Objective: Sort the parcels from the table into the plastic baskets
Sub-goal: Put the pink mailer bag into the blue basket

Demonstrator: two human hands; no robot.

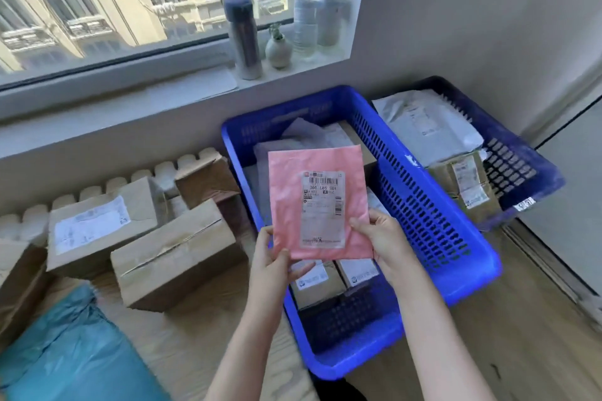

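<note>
you hold a pink parcel [317, 202] upright over the near blue basket [439, 238], pinched in both hands.
your left hand [273, 265] pinches the parcel's lower left corner, thumb on the front and fingers behind; your right hand [382, 242] pinches the lower right edge the same way. the white label faces you. under the parcel, the near blue basket holds small brown boxes and grey bags. just beside it on the right, the far blue basket [521, 169] holds a grey bag and a taped brown box. cardboard boxes [176, 257] sit to the left on the table [195, 342], with a teal bag [71, 352] at the near left.
</note>
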